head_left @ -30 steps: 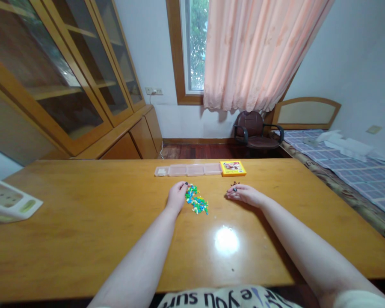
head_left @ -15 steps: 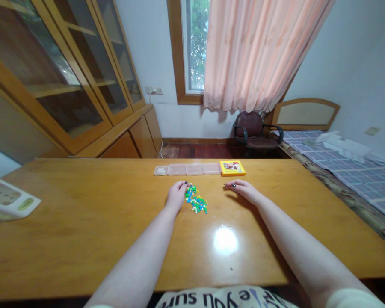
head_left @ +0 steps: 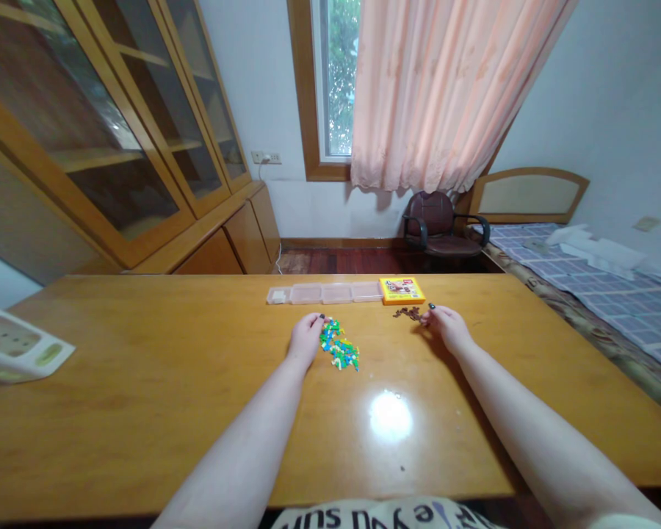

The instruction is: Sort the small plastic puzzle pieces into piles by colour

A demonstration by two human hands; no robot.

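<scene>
A small pile of tiny blue, green, white and yellow building bricks (head_left: 341, 351) lies on the wooden table (head_left: 187, 397). My left hand (head_left: 306, 339) rests at its upper left edge, fingertips pinched together beside the bricks; what is between them, if anything, is too small to tell. Farther right is a little heap of brown pieces (head_left: 406, 314). My right hand (head_left: 446, 328) is at the right end of that heap, thumb and fingers closed together at the brown pieces. Whatever those fingers hold is hidden.
Beyond the bricks lies a row of clear plastic compartments (head_left: 336, 292), with a yellow picture box (head_left: 403, 290) at its right end. A white holed object (head_left: 22, 345) stands at the table's left. Behind the table are a chair (head_left: 438, 224) and a bed (head_left: 595, 294).
My right hand has moved right, and the brown pieces it covered now show. My left hand stays at the colourful pile. The camera view has shifted slightly.
</scene>
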